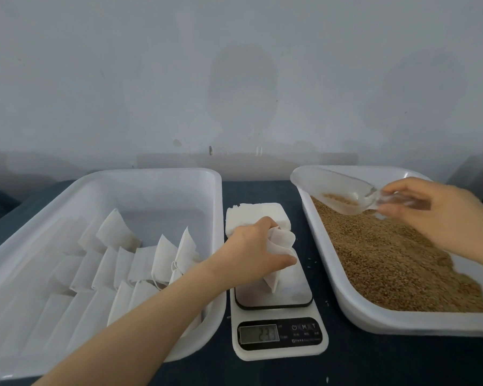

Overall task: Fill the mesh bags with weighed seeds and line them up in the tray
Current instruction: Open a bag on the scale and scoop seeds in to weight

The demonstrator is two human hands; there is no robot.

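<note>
Several bags [140, 260] are lined in the tray [151, 174]; one mesh bag [283, 240] is gripped on the scale [279, 332] by the left hand [251, 246], the scoop [332, 188] pinched by the right hand [435, 215], empties [251, 211] stacked unfilled.

This looks like a plain bench for weighing and packing, more a small lab or sorting room than a home kitchen. A bare, stained grey wall [234, 79] stands behind a dark-covered table [251, 190]. On the table are a digital scale [279, 349], a white tray [151, 172] holding rows of white bags [140, 263], a second tray [402, 320] heaped with loose seeds [388, 260], a clear scoop [338, 193] and a stack [260, 213] of flat bags.
</note>
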